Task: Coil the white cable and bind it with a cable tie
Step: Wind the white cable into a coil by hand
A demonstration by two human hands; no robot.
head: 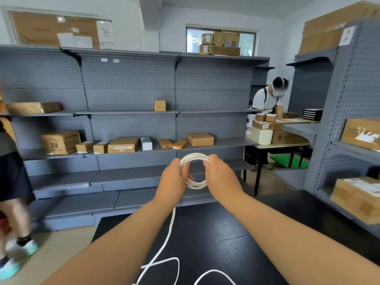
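We hold the cable (195, 184), wound in a few loops, above the table (226, 233). Our left hand (176, 177) grips it at 9 o'clock and our right hand (220, 173) at 3 o'clock. Its free length hangs from 7 o'clock onto the table.

The left hand (174, 177) and right hand (221, 173) hide the coiled sides of the white cable (195, 184); its loose length runs off the bottom edge. A person (12, 171) at the left edge is cropped and blurred.
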